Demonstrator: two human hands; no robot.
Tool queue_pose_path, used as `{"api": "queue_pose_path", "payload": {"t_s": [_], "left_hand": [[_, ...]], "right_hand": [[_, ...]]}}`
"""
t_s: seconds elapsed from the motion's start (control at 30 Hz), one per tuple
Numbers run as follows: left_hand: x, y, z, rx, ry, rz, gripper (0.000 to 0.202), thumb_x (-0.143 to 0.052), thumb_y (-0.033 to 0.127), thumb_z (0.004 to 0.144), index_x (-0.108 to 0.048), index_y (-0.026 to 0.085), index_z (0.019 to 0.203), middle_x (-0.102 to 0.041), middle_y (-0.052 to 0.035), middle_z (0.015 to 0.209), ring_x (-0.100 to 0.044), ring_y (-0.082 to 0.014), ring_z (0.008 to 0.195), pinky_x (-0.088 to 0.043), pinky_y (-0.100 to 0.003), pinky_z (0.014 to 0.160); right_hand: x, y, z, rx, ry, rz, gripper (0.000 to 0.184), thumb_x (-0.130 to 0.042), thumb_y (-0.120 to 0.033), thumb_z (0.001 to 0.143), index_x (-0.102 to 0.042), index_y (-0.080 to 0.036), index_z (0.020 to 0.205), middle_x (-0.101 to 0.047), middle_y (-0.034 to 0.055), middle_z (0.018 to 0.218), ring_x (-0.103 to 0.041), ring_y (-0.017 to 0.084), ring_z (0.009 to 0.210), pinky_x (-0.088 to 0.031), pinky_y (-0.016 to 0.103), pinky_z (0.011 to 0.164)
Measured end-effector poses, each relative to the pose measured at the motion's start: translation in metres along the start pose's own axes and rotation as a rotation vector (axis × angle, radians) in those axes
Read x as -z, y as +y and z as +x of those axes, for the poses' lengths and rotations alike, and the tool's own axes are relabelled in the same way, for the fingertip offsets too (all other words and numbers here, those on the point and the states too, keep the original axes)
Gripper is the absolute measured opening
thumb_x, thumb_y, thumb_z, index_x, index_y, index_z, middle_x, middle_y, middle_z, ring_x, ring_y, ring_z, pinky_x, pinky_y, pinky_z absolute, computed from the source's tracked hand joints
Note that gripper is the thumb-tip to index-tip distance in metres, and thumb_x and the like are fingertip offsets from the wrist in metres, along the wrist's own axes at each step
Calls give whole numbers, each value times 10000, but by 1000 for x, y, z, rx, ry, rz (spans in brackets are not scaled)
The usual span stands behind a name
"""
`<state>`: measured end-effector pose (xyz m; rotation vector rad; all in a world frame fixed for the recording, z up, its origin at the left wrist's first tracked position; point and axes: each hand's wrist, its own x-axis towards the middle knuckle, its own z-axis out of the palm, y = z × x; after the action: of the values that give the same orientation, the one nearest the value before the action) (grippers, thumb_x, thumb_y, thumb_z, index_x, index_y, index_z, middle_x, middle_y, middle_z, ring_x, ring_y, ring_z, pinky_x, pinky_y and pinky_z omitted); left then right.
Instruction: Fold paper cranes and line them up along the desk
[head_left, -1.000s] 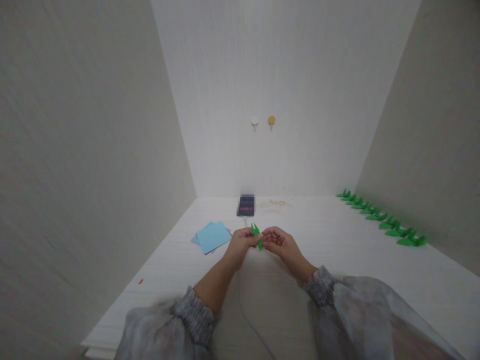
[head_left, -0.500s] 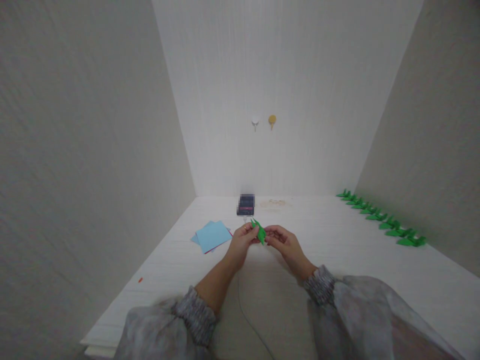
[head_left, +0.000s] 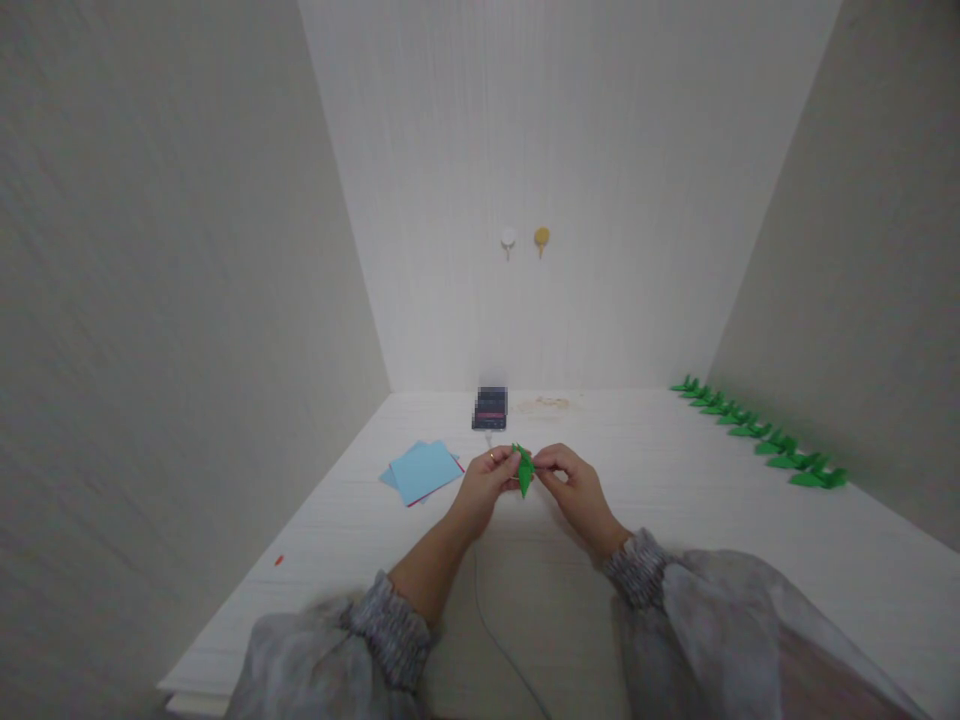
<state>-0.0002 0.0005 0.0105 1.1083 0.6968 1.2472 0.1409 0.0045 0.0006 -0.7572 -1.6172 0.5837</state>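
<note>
A person in gray sleeves [head_left: 394,630] works a piece of folded green paper [head_left: 524,474] held between both hands, just above a pale surface [head_left: 645,450]. The left hand [head_left: 482,487], a ring on one finger, grasps the paper between thumb and fingers; the fingers of the right hand [head_left: 576,492] are drawn together at its right edge, though from here I cannot tell whether they pinch it. Pointed tips show at the paper's top and bottom. Near the left hand lie overlapping blue sheets [head_left: 426,472], a sliver of red beneath them. Beyond the hands sits a dark phone [head_left: 490,408], its screen blurred, and a thin cable [head_left: 487,620] runs below the wrists. Along the right-hand wall stretches a row of green folded-paper pieces [head_left: 776,445].
</note>
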Motion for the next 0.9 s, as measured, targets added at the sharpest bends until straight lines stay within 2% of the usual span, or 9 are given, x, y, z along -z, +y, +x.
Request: {"api": "queue_pose_path", "payload": {"t_s": [0.1,0.2,0.37,0.53,0.73,0.9], "left_hand": [[0,-1,1,-14,2,2,270,-622,344,646,-607,124,804,-589,-42,761,-526,-113,691,-399,-243,684],[1,-2,2,-13,-2,20,263,-634,343,631,-609,124,774,-585,-27,718,-512,-101,649,-386,-234,667],[0,-1,0,0,35,130,261,-647,359,607,-607,115,690,-547,10,583,-452,-70,535,-342,-210,578],[-4,3,-3,42,23,172,299,-656,385,581,-616,107,684,-559,-3,585,-454,-74,533,-326,-216,559],[-2,-2,-3,41,-13,192,293,-692,330,546,-608,109,719,-555,4,582,-456,-75,526,-320,-217,549],[-1,-4,-1,27,17,193,268,-692,317,544,-589,105,671,-532,15,553,-437,-65,506,-306,-211,532]], "right_hand": [[1,-2,1,45,-17,-35,116,-544,-171,708,-635,-240,729,-573,31,807,-528,166,800,-407,319,761],[2,-6,2,72,-40,-68,135,-530,-165,719,-625,-238,783,-561,36,847,-515,168,844,-398,326,789],[3,-10,1,71,-45,-78,91,-506,-206,750,-596,-200,762,-551,37,793,-514,163,797,-416,306,738],[4,-6,1,44,-48,-68,87,-510,-224,757,-583,-198,796,-553,32,779,-517,150,746,-423,284,692],[4,-7,1,15,-60,-66,105,-503,-229,756,-558,-186,677,-534,15,706,-511,139,696,-413,265,661],[4,-13,1,1,-37,-100,91,-499,-185,736,-528,-179,650,-511,2,668,-492,130,661,-393,252,635]]}}
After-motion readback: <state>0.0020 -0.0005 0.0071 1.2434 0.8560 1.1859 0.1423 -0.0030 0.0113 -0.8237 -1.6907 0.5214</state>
